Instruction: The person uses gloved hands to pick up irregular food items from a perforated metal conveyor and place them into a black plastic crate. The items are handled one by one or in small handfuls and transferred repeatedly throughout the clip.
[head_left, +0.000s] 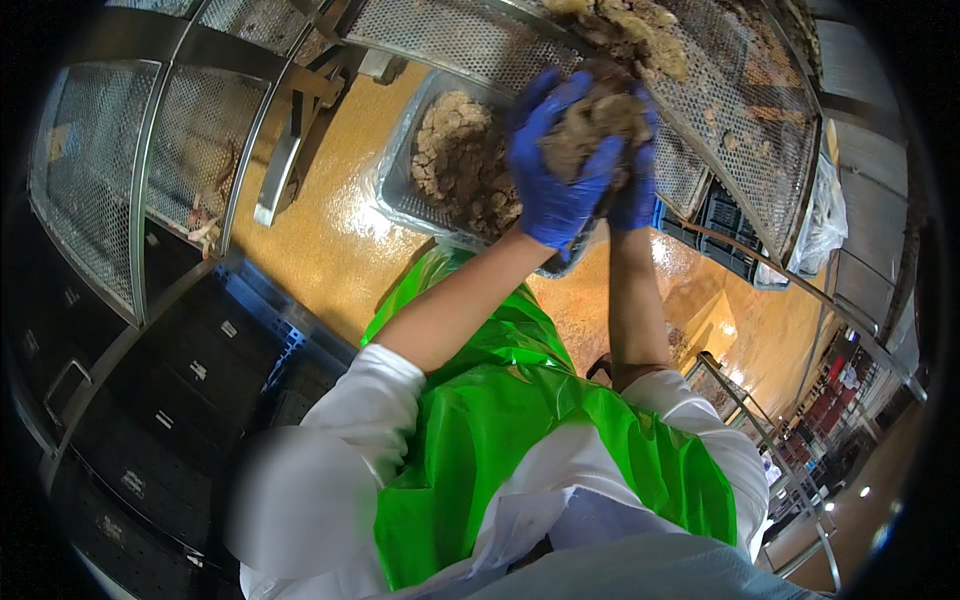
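My left hand (553, 176), in a blue glove, grips a grey-brown, wet-looking clump (592, 131), perhaps meat or offal. From the other side my right hand (637, 195), also gloved in blue, presses on the same clump; its fingers are partly hidden behind it. Both hands are raised in front of me, over the right part of a grey crate (411, 208). A clear plastic liner (384, 184) covers the crate's sides. Inside lies a heap of pale and brown lumps (457, 146) resembling the clump.
Perforated metal trays (465, 37) stretch ahead, with yellowish-brown lumps (645, 34) on one. At left are a metal-framed mesh rack (97, 172), black crates (180, 390) and a blue crate (262, 300). More crates (724, 225) and plastic sheeting (821, 217) lie to the right. The yellow floor (330, 217) looks wet.
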